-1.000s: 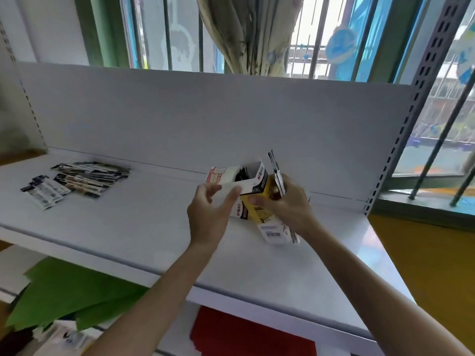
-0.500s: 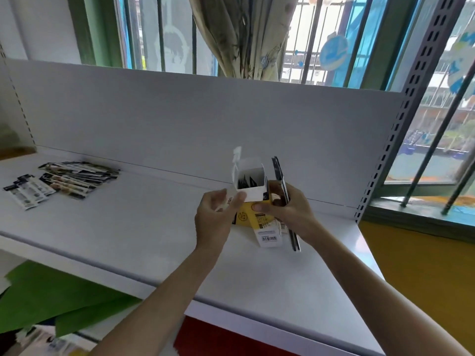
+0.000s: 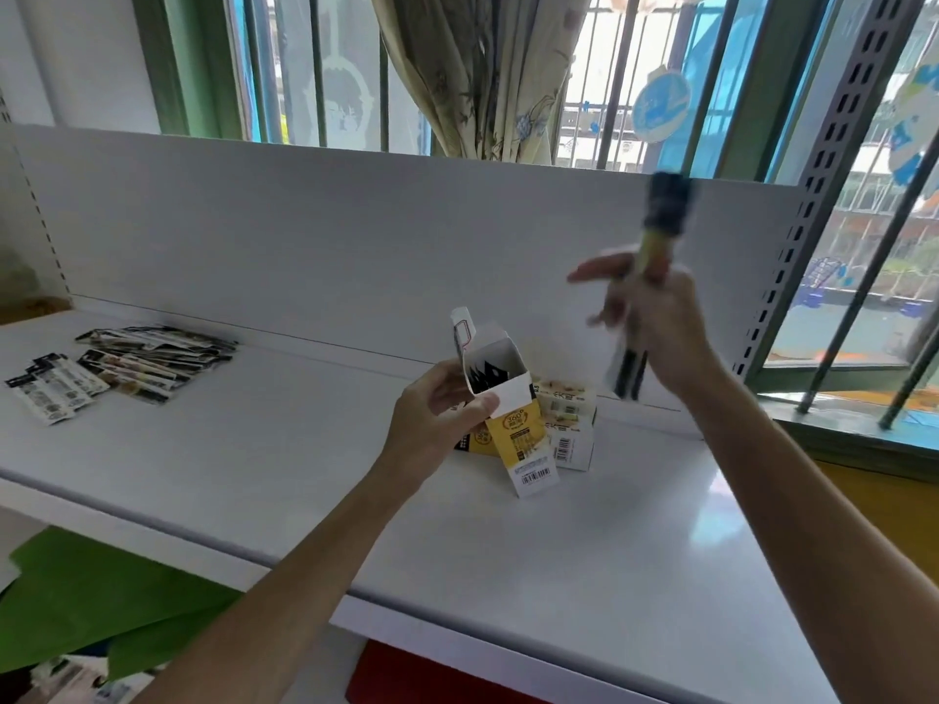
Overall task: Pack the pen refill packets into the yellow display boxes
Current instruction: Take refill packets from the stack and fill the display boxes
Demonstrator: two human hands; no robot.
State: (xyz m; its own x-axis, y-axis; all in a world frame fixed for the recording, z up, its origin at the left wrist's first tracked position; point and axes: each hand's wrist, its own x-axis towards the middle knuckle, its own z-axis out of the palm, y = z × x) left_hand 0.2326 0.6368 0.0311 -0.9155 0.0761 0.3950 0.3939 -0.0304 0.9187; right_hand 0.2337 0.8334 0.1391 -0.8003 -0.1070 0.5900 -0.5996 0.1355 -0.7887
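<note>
Far out at nine o'clock from my hands, the loose refill packets (image 3: 147,365) lie fanned on the white shelf (image 3: 284,480), near the back panel (image 3: 355,236). My left hand (image 3: 429,429) is curled round the open yellow box (image 3: 515,429), thumb on its front. The box's mouth tilts up toward one o'clock, the flap (image 3: 461,328) stands at its far side, and dark packet tips already show inside. More boxes (image 3: 569,429) stand just beside it at three o'clock. Up at two o'clock my right hand (image 3: 660,327) grips a bunch of packets (image 3: 660,221), upright and too blurred for me to count.

To do this well, I judge I should square the bunch first and steady the box. Then I lead the lower ends in along the free wall, so they neither snag the packets inside nor fold the flap in. There is good room above and toward me. The shelf's front lip at six o'clock and the slotted post (image 3: 818,195) at three o'clock are the edges to mind.
</note>
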